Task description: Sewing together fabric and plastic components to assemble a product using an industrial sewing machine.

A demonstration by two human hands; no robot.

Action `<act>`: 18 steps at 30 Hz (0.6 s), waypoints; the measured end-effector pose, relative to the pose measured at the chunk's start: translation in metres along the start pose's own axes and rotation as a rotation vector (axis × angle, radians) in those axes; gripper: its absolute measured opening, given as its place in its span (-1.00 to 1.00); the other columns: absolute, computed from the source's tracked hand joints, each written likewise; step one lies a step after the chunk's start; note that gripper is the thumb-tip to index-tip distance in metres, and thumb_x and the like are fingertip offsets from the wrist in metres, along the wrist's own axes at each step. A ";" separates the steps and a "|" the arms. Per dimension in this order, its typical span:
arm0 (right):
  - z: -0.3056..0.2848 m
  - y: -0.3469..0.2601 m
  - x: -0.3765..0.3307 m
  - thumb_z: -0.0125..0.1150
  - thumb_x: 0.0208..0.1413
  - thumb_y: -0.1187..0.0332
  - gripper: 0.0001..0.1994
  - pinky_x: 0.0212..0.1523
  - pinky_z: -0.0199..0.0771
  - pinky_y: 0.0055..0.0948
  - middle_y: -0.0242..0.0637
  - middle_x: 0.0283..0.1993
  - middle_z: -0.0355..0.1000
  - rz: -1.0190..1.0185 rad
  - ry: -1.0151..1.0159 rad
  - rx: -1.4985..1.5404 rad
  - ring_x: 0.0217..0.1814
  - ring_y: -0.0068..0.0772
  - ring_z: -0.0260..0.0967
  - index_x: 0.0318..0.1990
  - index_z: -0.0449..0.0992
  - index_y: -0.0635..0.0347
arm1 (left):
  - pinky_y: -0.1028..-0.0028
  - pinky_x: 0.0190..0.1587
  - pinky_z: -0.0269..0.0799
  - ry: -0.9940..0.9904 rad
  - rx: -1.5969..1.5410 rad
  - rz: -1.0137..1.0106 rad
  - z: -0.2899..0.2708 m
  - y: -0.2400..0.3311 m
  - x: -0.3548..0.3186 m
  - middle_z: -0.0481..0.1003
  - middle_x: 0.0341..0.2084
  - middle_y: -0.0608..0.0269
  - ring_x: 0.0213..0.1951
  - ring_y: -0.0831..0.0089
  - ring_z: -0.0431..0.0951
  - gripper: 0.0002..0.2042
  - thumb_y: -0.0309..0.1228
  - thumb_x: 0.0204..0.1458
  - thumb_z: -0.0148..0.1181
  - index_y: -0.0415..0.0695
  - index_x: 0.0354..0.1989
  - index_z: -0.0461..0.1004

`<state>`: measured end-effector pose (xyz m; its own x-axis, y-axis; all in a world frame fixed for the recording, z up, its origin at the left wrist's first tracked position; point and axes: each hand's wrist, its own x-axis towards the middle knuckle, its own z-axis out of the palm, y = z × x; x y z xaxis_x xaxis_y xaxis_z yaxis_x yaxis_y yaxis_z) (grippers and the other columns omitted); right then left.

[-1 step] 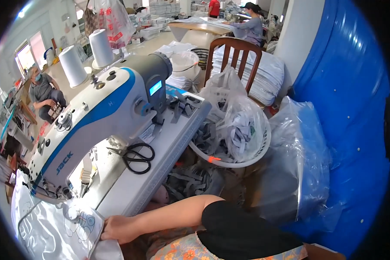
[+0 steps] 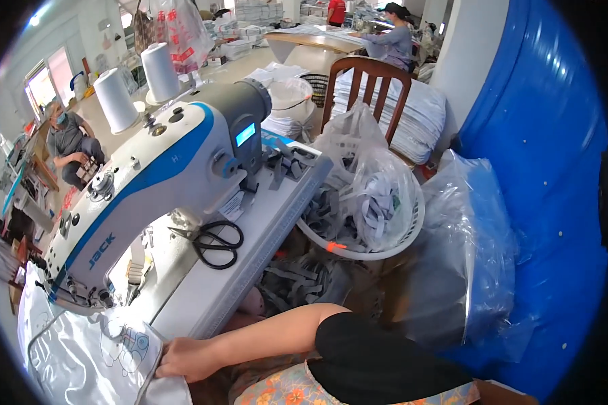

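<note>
**Right hand (image 2: 188,358) pinches the cloth (image 2: 74,354) beside the sewing machine (image 2: 148,158)**

The shiny white cloth, with its dark-trimmed edge and printed line drawing, lies at the lower left, by the needle end of the machine. The right hand has its fingers closed on the cloth's right edge; the fingertips are partly hidden. The left hand is out of sight, so I cannot tell what its grip is.

On the white machine table (image 2: 203,297), black-handled scissors (image 2: 197,239) rest to the right of the machine's arm—near its lit screen (image 2: 245,134)—and grey scraps (image 2: 292,162) lie at the far end. Two white thread spools (image 2: 115,101) stand beyond the machine. To the right, a white basket (image 2: 375,256) holds grey strips and a clear bag, with a wooden chair (image 2: 358,64) behind it.
</note>
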<state>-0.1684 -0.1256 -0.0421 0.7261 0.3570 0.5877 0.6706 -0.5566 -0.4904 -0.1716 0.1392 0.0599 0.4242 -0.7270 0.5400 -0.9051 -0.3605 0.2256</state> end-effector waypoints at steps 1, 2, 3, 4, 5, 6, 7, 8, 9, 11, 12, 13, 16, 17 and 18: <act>0.005 -0.007 0.002 0.25 -0.07 0.28 -0.75 -0.20 0.48 -0.04 -0.22 -0.33 0.48 0.020 0.006 0.098 -0.23 -0.02 0.50 -0.21 0.52 0.14 | 0.08 0.08 0.45 -0.040 0.025 0.010 -0.012 0.005 -0.019 0.46 0.05 -0.29 0.04 -0.19 0.50 -0.65 -0.44 0.24 0.00 -0.42 0.10 0.44; 0.010 -0.012 0.004 0.23 -0.06 0.30 -0.76 -0.27 0.44 -0.01 -0.23 -0.42 0.44 -0.020 0.093 0.091 -0.30 0.00 0.49 -0.20 0.50 0.09 | 0.08 0.08 0.45 -0.042 0.029 0.004 -0.019 0.005 -0.033 0.46 0.05 -0.29 0.04 -0.19 0.50 -0.65 -0.44 0.24 0.00 -0.42 0.10 0.44; 0.014 -0.015 0.007 0.23 -0.06 0.30 -0.76 -0.27 0.44 -0.01 -0.23 -0.42 0.44 0.034 0.061 0.074 -0.30 0.00 0.49 -0.20 0.50 0.09 | 0.07 0.08 0.44 -0.123 0.175 -0.018 -0.025 0.002 -0.046 0.45 0.06 -0.31 0.06 -0.22 0.48 -0.63 -0.40 0.22 0.03 -0.39 0.13 0.43; 0.017 -0.016 0.011 0.22 -0.03 0.30 -0.77 -0.26 0.45 -0.03 -0.19 -0.41 0.46 0.077 0.005 0.126 -0.28 0.02 0.49 -0.19 0.53 0.11 | 0.05 0.08 0.44 -0.204 0.322 -0.039 -0.029 -0.004 -0.056 0.44 0.07 -0.32 0.07 -0.25 0.46 -0.60 -0.37 0.21 0.07 -0.35 0.16 0.42; 0.019 -0.016 0.014 0.22 -0.01 0.30 -0.77 -0.24 0.45 -0.05 -0.15 -0.41 0.49 0.118 -0.043 0.161 -0.25 0.03 0.49 -0.18 0.55 0.13 | 0.05 0.08 0.44 -0.205 0.326 -0.045 -0.030 -0.015 -0.062 0.44 0.07 -0.32 0.07 -0.25 0.46 -0.60 -0.37 0.21 0.07 -0.35 0.16 0.42; 0.020 -0.014 0.016 0.22 -0.01 0.30 -0.77 -0.24 0.45 -0.05 -0.15 -0.41 0.49 0.114 -0.051 0.176 -0.25 0.03 0.49 -0.18 0.55 0.13 | 0.05 0.07 0.44 -0.241 0.403 -0.174 -0.031 -0.031 -0.065 0.44 0.08 -0.30 0.07 -0.23 0.47 -0.58 -0.34 0.20 0.09 -0.31 0.19 0.40; 0.018 -0.010 0.018 0.21 0.03 0.29 -0.77 -0.22 0.45 -0.09 -0.11 -0.36 0.51 0.167 -0.045 0.336 -0.23 0.04 0.50 -0.18 0.57 0.16 | 0.05 0.06 0.45 -0.274 0.479 -0.299 -0.030 -0.049 -0.066 0.43 0.10 -0.27 0.06 -0.21 0.47 -0.55 -0.31 0.18 0.11 -0.26 0.22 0.39; 0.017 -0.007 0.018 0.20 0.06 0.28 -0.77 -0.19 0.45 -0.12 -0.07 -0.32 0.54 0.222 -0.039 0.491 -0.20 0.04 0.50 -0.17 0.59 0.19 | 0.07 0.07 0.43 -0.332 0.518 -0.268 -0.032 -0.070 -0.066 0.44 0.11 -0.22 0.06 -0.15 0.49 -0.53 -0.27 0.18 0.12 -0.20 0.24 0.39; 0.014 -0.003 0.018 0.20 0.06 0.28 -0.77 -0.19 0.45 -0.12 -0.07 -0.32 0.54 0.222 -0.034 0.483 -0.20 0.04 0.50 -0.17 0.59 0.19 | 0.07 0.07 0.43 -0.326 0.517 -0.260 -0.030 -0.093 -0.063 0.44 0.11 -0.22 0.06 -0.15 0.49 -0.53 -0.27 0.18 0.12 -0.20 0.24 0.39; 0.011 0.003 0.014 0.20 0.11 0.25 -0.75 -0.14 0.45 -0.17 -0.06 -0.26 0.58 0.343 -0.120 0.658 -0.16 0.00 0.51 -0.17 0.60 0.22 | 0.10 0.08 0.41 -0.595 0.626 -0.370 -0.023 -0.139 -0.054 0.46 0.09 -0.20 0.06 -0.09 0.49 -0.56 -0.27 0.20 0.09 -0.24 0.20 0.41; 0.012 0.004 0.012 0.20 0.11 0.25 -0.75 -0.14 0.45 -0.17 -0.06 -0.26 0.58 0.375 -0.120 0.650 -0.16 0.00 0.51 -0.17 0.60 0.22 | 0.10 0.03 0.44 -0.472 0.846 -0.182 -0.019 -0.155 -0.050 0.50 0.01 -0.24 -0.02 -0.12 0.53 -0.58 -0.25 0.21 0.07 -0.26 0.14 0.46; 0.014 0.004 0.011 0.21 0.11 0.25 -0.75 -0.12 0.45 -0.19 -0.05 -0.24 0.57 0.410 -0.171 0.641 -0.14 -0.03 0.52 -0.15 0.60 0.21 | 0.11 0.02 0.46 -0.387 0.644 -0.179 -0.018 -0.172 -0.040 0.55 -0.06 -0.20 -0.08 -0.09 0.55 -0.61 -0.26 0.19 0.06 -0.25 0.09 0.50; 0.030 0.001 0.018 0.23 0.10 0.26 -0.73 -0.08 0.47 -0.21 -0.03 -0.18 0.57 0.354 -0.186 0.610 -0.10 -0.05 0.51 -0.12 0.60 0.21 | 0.08 0.03 0.45 -0.297 0.778 -0.110 -0.034 -0.179 -0.005 0.57 -0.11 -0.11 -0.13 -0.10 0.56 -0.65 -0.31 0.14 0.10 -0.22 0.04 0.53; 0.037 -0.001 0.023 0.24 0.09 0.27 -0.73 -0.06 0.47 -0.22 -0.03 -0.15 0.57 0.268 -0.159 0.584 -0.07 -0.04 0.51 -0.12 0.60 0.22 | 0.08 0.03 0.45 -0.336 0.892 -0.119 -0.049 -0.168 0.007 0.58 -0.12 -0.09 -0.15 -0.11 0.56 -0.66 -0.36 0.12 0.12 -0.20 0.04 0.54; 0.045 -0.004 0.029 0.24 0.09 0.27 -0.73 -0.06 0.47 -0.22 -0.03 -0.15 0.57 0.256 -0.166 0.605 -0.07 -0.04 0.51 -0.12 0.60 0.22 | 0.07 -0.11 0.49 -0.079 0.699 0.136 -0.065 -0.150 0.015 0.60 -0.27 0.00 -0.27 -0.04 0.57 -0.82 -0.44 0.04 0.19 -0.15 -0.18 0.60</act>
<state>-0.1430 -0.0795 -0.0521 0.8546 0.4073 0.3221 0.4064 -0.1387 -0.9031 -0.0312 0.2207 0.0872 0.3342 -0.8228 0.4598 -0.7301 -0.5345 -0.4258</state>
